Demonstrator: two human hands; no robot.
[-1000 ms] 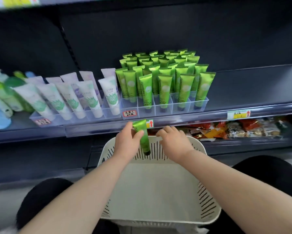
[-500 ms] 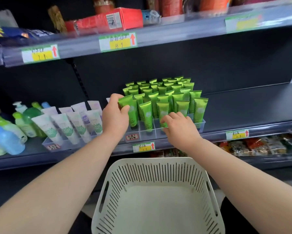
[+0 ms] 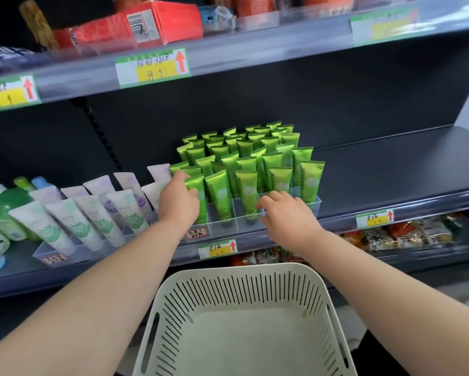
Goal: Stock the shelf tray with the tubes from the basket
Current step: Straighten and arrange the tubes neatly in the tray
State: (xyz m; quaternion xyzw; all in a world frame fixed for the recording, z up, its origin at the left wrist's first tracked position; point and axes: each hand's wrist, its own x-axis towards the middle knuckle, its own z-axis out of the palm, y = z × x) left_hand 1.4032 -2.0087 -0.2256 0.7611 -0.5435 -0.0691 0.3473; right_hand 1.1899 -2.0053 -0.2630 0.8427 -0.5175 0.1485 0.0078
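Both bare forearms are stretched forward, converging slightly. The left grip is seen back-up, its fingers curled round a green tube. The right grip is held palm down, fingers spread and loosely bent.

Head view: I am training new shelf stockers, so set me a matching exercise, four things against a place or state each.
Things
1. white slotted plastic basket
2. left hand
3. right hand
4. red cardboard box

Places or states
A. on the top shelf
B. fingers loose at the front edge of the clear plastic tray
C. grips a glossy green tube at the tray's front left
D. no tubes inside, lowest in view

Pairs: 1-D, 2-C, 3-B, 4-A
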